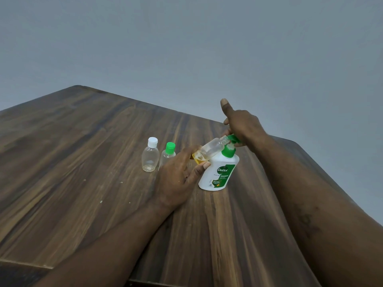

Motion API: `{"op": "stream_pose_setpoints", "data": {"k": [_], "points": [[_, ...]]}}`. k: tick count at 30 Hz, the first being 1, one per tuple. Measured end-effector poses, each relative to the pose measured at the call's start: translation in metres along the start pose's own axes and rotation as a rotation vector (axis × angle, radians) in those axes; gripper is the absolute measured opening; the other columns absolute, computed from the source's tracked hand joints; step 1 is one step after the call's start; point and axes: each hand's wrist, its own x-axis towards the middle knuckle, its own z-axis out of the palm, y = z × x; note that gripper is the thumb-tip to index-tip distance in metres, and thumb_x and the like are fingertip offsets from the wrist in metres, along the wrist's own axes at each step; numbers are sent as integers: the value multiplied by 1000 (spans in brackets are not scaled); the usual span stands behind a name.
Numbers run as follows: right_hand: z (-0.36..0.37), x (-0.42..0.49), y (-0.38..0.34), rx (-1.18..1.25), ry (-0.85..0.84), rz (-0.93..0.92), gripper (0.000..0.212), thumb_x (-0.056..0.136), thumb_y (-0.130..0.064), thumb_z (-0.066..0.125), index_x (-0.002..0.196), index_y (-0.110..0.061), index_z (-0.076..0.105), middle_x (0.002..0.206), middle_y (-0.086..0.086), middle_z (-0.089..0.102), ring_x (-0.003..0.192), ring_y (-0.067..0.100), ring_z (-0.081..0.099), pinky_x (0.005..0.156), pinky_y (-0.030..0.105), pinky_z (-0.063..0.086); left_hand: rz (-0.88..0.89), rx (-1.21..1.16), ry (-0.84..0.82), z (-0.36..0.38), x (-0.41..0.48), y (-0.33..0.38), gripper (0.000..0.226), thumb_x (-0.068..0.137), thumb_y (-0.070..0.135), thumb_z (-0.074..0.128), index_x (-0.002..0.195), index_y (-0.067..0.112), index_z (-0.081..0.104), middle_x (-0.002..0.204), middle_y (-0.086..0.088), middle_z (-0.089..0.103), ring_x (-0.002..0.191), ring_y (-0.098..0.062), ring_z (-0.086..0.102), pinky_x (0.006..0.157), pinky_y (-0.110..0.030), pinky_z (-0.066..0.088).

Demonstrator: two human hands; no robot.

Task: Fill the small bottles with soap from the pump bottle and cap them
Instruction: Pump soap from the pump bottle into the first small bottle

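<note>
The left hand (178, 175) grips an uncapped small bottle (213, 149) by its base. The bottle is tilted, with its open neck up against the green nozzle (233, 138) of the pump bottle (219, 172), and a little yellow soap sits at its lower end. The right hand (242, 127) lies over the pump head with fingers curled on it and thumb sticking up. The pump bottle stands on the table (83, 162). Just left of the hands stand a white-capped bottle (150, 156) and a green-capped bottle (168, 154), both looking empty.
</note>
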Motion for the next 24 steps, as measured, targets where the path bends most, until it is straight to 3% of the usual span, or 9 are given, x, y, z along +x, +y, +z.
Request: {"op": "stream_pose_setpoints", "data": {"k": [4, 7, 11, 16, 20, 22, 24], "points": [[7, -8, 6, -2, -97, 47, 82, 98, -79, 28, 110, -10, 71, 98, 7, 66, 89, 26, 66, 79, 41, 59, 12, 10, -12, 1, 0, 0, 40, 97, 45, 62, 127, 18, 65, 74, 33, 52, 73, 15, 54, 64, -2, 33], [13, -8, 11, -1, -135, 33, 75, 101, -74, 33, 114, -11, 71, 101, 1, 67, 96, 24, 61, 92, 43, 53, 22, 18, -15, 0, 0, -2, 40, 97, 44, 62, 126, 16, 66, 74, 33, 50, 74, 16, 54, 64, -1, 32], [15, -9, 9, -1, -115, 22, 76, 100, -74, 35, 114, -10, 73, 92, -1, 63, 93, 24, 61, 97, 46, 53, 22, 31, -3, 0, -1, -2, 40, 97, 43, 61, 127, 17, 65, 78, 35, 50, 76, 16, 54, 66, 0, 32], [2, -7, 0, -2, -52, 4, 85, 92, -86, 32, 101, -12, 73, 98, 9, 73, 88, 28, 70, 86, 48, 62, 30, 9, 9, -1, 0, 0, 34, 98, 38, 64, 126, 18, 65, 80, 36, 57, 74, 16, 54, 66, -1, 33], [-10, -2, -6, 56, -28, 6, 83, 92, -87, 30, 101, -15, 69, 82, 4, 78, 85, 25, 73, 81, 44, 63, 30, -1, 11, -1, 0, 0, 36, 98, 41, 63, 127, 19, 64, 82, 36, 55, 77, 16, 55, 67, -2, 34], [-6, -3, -7, 12, -27, -4, 86, 89, -89, 27, 101, -15, 71, 90, 6, 78, 91, 27, 71, 87, 48, 61, 31, -1, 7, -1, 1, 1, 36, 97, 39, 64, 126, 18, 65, 84, 36, 54, 78, 17, 55, 68, -1, 35], [4, -5, -1, -37, -51, 16, 90, 90, -88, 26, 111, -14, 72, 112, 10, 73, 102, 31, 68, 94, 52, 58, 31, 4, -5, -1, 1, 0, 36, 98, 41, 64, 126, 19, 64, 84, 36, 55, 77, 16, 56, 67, -2, 35]]}}
